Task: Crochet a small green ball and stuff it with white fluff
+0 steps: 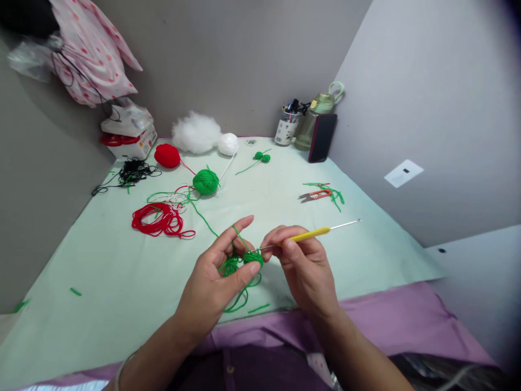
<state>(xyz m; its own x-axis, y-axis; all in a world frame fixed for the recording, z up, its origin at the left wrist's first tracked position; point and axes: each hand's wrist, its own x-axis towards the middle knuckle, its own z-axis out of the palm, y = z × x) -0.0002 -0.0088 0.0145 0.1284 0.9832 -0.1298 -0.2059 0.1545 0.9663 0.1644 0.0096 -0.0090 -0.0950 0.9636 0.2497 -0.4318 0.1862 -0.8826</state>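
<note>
My left hand (217,274) pinches a small green crochet piece (253,258) between thumb and fingers. A green strand runs over its raised index finger, and loose green yarn hangs below the palm. My right hand (303,266) is closed on a yellow-handled crochet hook (311,234). The hook's left tip meets the top edge of the green piece; its other metal end points up to the right. From the left hand the yarn leads back to a green yarn ball (205,182).
Beyond the hands lie a red yarn coil (160,220), a red ball (167,156), a white ball (228,144), white stuffing (196,133) and black yarn (134,172). Thread snips (316,196) rest among green scraps at right. A phone (323,138) leans against a bottle (307,127).
</note>
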